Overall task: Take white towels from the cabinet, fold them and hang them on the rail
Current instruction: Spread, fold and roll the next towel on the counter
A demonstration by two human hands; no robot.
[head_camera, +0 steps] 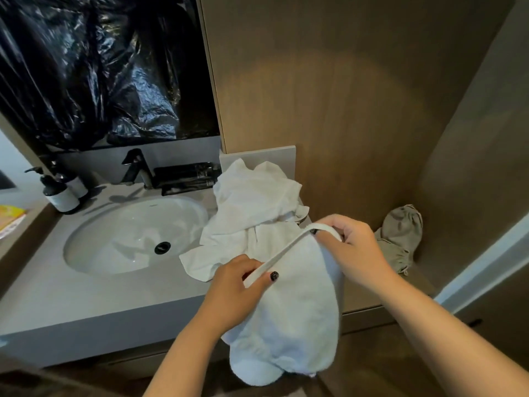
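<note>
A white towel hangs in front of the counter edge, held up by its top hem. My left hand pinches the hem at its lower left end. The upper right end of the hem is gripped by my right hand, so the edge runs taut and slanted between them. Behind, a crumpled heap of white towels lies on the grey counter, right of the sink. No rail is in sight.
A white oval sink with a black faucet is set in the counter. Two dark pump bottles stand at the left. A black tray sits behind the sink. A grey cloth bundle lies in the wooden alcove at right.
</note>
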